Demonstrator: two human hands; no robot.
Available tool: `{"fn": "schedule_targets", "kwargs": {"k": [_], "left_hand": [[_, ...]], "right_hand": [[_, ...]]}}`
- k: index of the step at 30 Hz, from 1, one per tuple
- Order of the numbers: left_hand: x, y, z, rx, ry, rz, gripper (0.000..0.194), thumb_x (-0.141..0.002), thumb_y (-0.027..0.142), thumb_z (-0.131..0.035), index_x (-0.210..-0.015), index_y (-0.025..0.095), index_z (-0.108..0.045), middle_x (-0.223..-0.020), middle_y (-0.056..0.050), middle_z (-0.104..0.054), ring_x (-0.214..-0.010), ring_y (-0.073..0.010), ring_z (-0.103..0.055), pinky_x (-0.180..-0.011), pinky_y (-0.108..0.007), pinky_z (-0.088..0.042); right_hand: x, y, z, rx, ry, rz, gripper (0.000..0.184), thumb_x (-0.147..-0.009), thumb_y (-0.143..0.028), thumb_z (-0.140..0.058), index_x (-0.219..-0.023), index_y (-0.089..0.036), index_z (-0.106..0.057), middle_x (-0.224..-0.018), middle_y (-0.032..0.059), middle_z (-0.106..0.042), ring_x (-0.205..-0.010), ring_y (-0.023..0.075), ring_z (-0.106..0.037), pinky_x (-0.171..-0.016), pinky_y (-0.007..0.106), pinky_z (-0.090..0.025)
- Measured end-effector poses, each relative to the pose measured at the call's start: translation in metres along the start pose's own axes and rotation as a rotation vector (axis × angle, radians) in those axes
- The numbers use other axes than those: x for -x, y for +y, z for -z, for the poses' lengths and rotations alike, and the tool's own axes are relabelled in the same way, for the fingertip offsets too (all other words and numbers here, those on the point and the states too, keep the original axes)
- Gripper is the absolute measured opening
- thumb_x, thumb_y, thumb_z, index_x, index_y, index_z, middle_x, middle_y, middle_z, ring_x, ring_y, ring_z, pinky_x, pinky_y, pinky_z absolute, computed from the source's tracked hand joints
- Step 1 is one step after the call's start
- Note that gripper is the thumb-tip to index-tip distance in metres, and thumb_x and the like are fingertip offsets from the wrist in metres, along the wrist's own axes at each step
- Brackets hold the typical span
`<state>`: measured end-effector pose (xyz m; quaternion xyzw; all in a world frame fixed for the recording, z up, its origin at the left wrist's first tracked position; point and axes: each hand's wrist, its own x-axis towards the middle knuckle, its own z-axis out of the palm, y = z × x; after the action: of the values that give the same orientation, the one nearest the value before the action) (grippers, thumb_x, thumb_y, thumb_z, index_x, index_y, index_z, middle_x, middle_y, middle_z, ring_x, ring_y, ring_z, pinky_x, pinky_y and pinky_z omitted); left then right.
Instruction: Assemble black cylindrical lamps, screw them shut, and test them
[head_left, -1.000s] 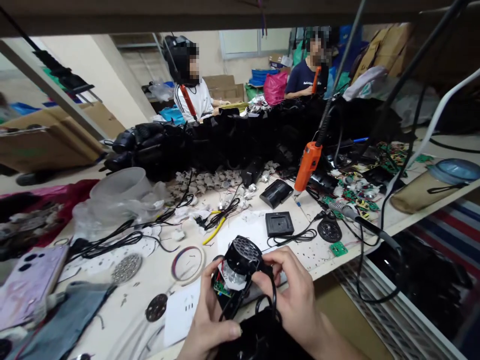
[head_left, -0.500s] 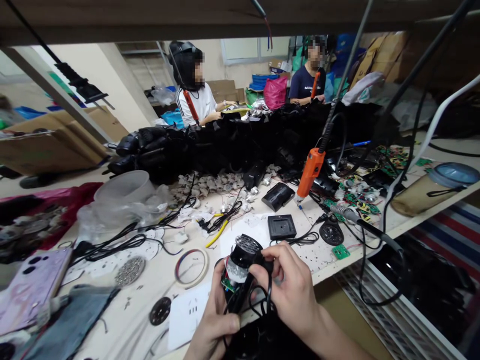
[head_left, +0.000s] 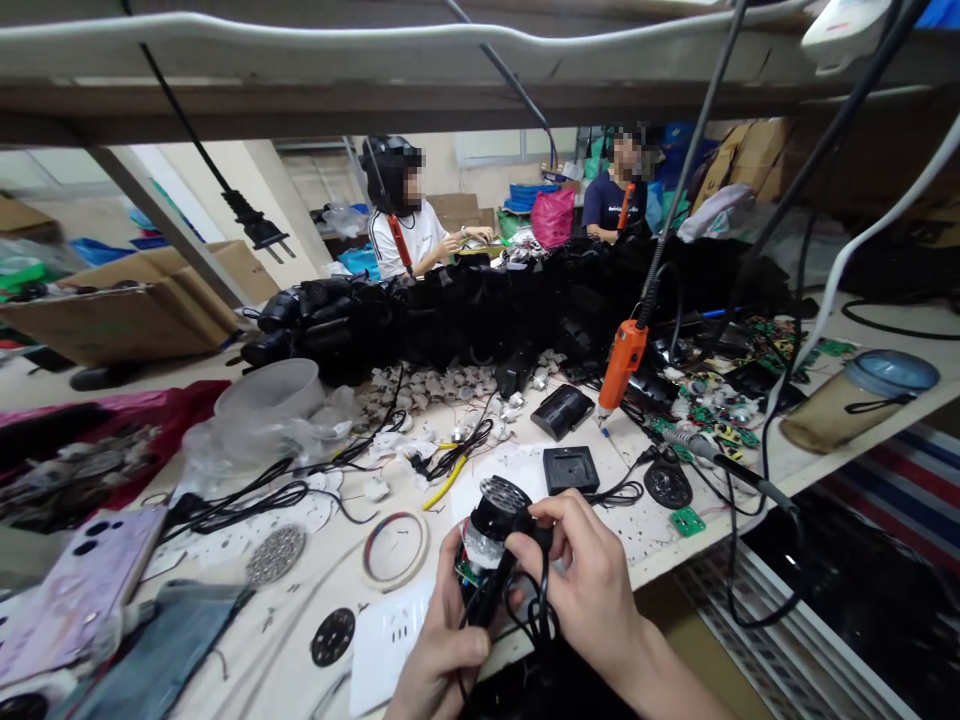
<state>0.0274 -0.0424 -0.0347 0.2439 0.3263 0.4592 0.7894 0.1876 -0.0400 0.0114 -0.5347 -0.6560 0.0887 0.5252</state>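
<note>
Head view — looking down over a cluttered white table point(head_left: 292, 620), onto a black device point(head_left: 491, 525) held up near, by the table's near edge, between both hands. Gripped from the left by the left hand point(head_left: 442, 625), with the thumb across the lower body and the fingers partly hidden behind. Pinched at its right side by the right hand point(head_left: 589, 560), thumb and fingertips drawn together beside a black cord point(head_left: 541, 590); cannot tell whether on the shell or on the cord's end. Tilted, perforated round end point(head_left: 504, 492) uppermost, green circuit board point(head_left: 466, 572) bare on the left. Looks light enough for one hand; probably stiff and smooth in the shell, a little slippery, yet fragile at the open board. Best taken round the solid lower body, with a lighter hold at the rim of the round end — no pressure on the board, no tug on the cord, likely soft and apt to snag. Just left, lying flat: roll of tape point(head_left: 423, 552), white plate point(head_left: 390, 635) and perforated black disc point(head_left: 333, 637). To the right and farther, square black tray point(head_left: 568, 470), then orange screwdriver point(head_left: 621, 362) hanging tip down. At the far side, beyond a black heap point(head_left: 487, 310), two people.
</note>
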Motion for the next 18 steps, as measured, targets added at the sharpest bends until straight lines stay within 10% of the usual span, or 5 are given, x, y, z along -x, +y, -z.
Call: {"fn": "schedule_targets", "kwargs": {"k": [18], "left_hand": [[0.0,0.004,-0.0013,0.061,-0.079,-0.016,0.109,-0.044,0.024,-0.091,-0.139,0.04,-0.04,-0.151,-0.002,-0.041,-0.134,-0.0337,-0.041,-0.104,-0.039,-0.04]], "right_hand": [[0.0001,0.0023,0.0024,-0.014,-0.017,-0.002,0.012,-0.09,-0.029,-0.06,-0.096,-0.019,-0.058,-0.076,0.0,-0.056,-0.053,0.0108,-0.051,-0.05,0.023,-0.043]]}}
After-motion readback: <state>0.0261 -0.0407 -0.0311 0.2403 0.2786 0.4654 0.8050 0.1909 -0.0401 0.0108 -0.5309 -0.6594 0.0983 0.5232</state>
